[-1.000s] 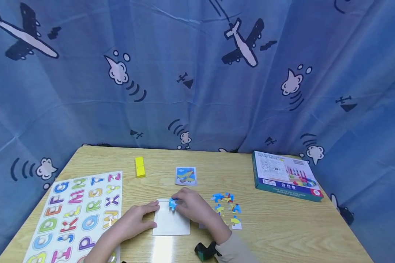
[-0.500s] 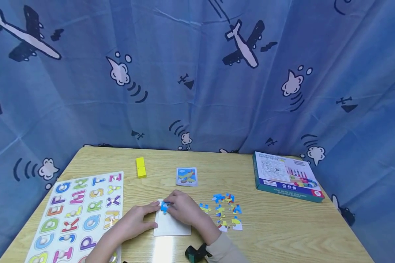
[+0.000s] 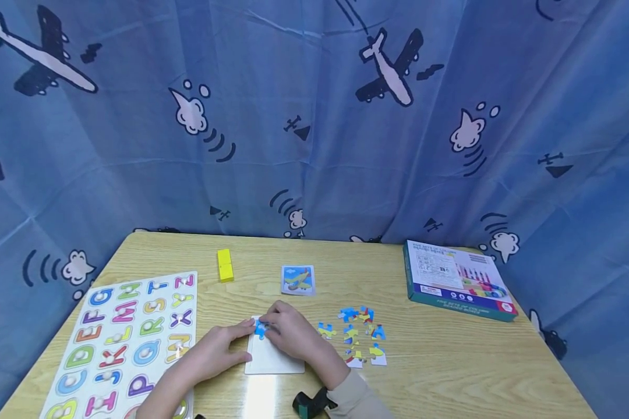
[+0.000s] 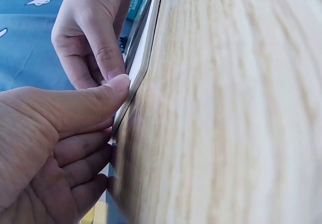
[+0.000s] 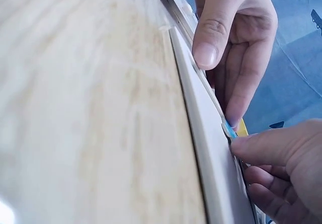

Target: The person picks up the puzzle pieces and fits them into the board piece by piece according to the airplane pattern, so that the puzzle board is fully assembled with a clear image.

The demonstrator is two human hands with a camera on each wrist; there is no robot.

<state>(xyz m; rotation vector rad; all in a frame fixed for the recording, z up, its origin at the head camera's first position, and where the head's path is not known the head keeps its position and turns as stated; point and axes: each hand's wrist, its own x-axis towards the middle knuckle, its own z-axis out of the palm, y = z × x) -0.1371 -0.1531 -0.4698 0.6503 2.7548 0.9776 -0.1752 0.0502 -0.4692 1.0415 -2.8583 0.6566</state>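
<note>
A white square puzzle tray (image 3: 274, 359) lies on the table in the head view. My right hand (image 3: 293, 333) pinches a blue jigsaw piece (image 3: 260, 329) at the tray's far left corner. In the right wrist view, the thumb of that right hand (image 5: 289, 166) touches the piece's edge. My left hand (image 3: 217, 352) rests along the tray's left side, thumb and index finger spread apart and touching its edge. The left wrist view shows the left hand (image 4: 60, 138) with its thumb on the tray's rim. The right fingers partly hide the piece.
Several loose jigsaw pieces (image 3: 351, 334) lie right of the tray. Behind it is an airplane picture card (image 3: 297, 280). Yellow blocks (image 3: 225, 266) stand farther back left. An alphabet board (image 3: 131, 331) covers the left side, and a flat box (image 3: 458, 279) lies at the back right.
My right hand has moved left with the blue jigsaw piece, from the tray's far middle to its far left corner. My left hand has stayed at the tray's edge.
</note>
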